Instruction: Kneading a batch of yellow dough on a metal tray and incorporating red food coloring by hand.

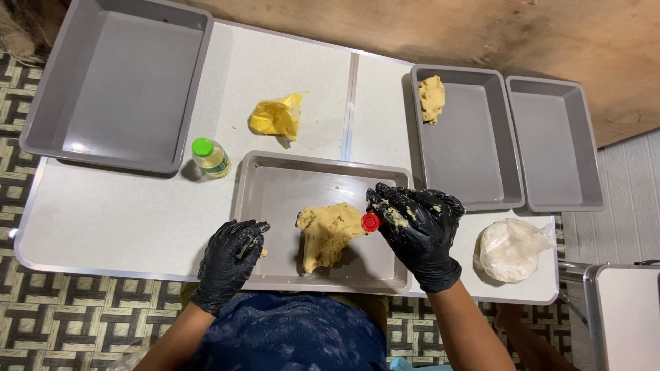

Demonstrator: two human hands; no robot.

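A shallow rectangular grey metal tray [275, 185] on the white table [124, 213] holds a flattened slab of yellow dough [326, 233]. The black-gloved right hand [416, 223] pinches a small round red cap [370, 222] at the dough's edge. The black-gloved left hand [230, 257], loosely curled and holding nothing, rests on the tray's left rim.

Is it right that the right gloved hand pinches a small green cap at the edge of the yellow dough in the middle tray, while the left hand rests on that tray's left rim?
Not quite: the small cap pinched by the right hand is red, not green, as the head view shows. The rest holds: it sits at the edge of the yellow dough in the middle tray, and the left hand rests on that tray's left rim.
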